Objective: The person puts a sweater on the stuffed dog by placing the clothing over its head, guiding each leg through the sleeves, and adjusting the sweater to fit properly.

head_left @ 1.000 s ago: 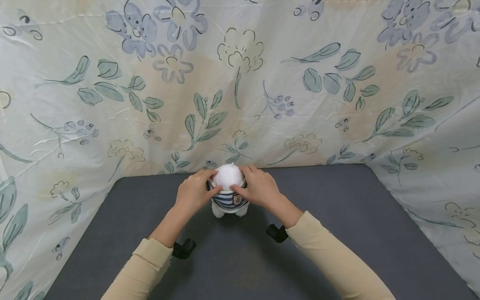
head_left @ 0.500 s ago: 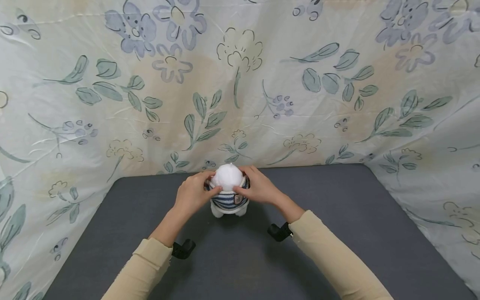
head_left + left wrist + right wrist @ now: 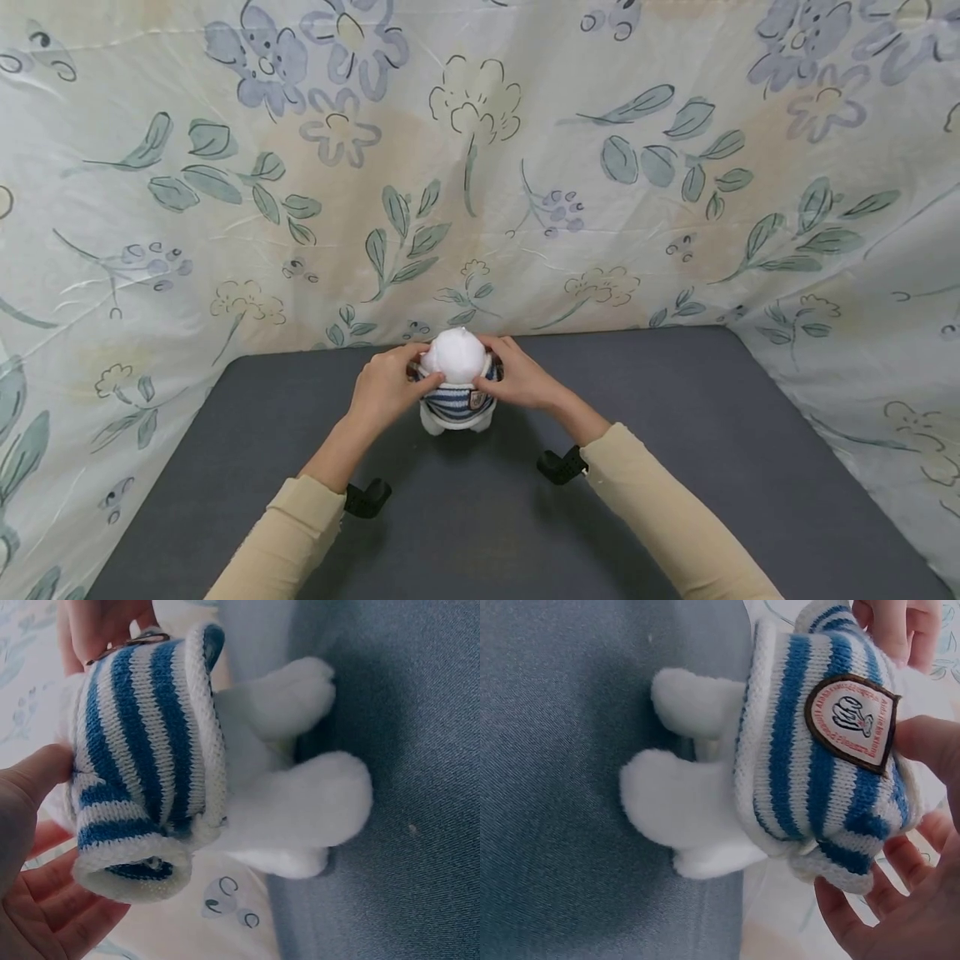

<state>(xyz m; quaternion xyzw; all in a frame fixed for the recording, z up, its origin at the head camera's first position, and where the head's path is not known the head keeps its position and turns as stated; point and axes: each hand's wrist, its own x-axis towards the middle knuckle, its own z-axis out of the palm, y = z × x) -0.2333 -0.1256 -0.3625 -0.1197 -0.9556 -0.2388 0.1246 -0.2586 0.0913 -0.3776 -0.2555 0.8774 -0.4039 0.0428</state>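
While in left fingers' point(image 3: 48, 774) and right fingers' point(image 3: 930, 744) grip, plush toy point(image 3: 454, 395) upright between them.

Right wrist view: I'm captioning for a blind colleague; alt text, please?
A white plush toy in a blue-and-white striped knit sweater with a shield-shaped patch, shown sideways, its legs pointing toward a blue-grey tabletop at left. The right hand holds its upper body, fingers at one sleeve; part of the left hand shows at the top.
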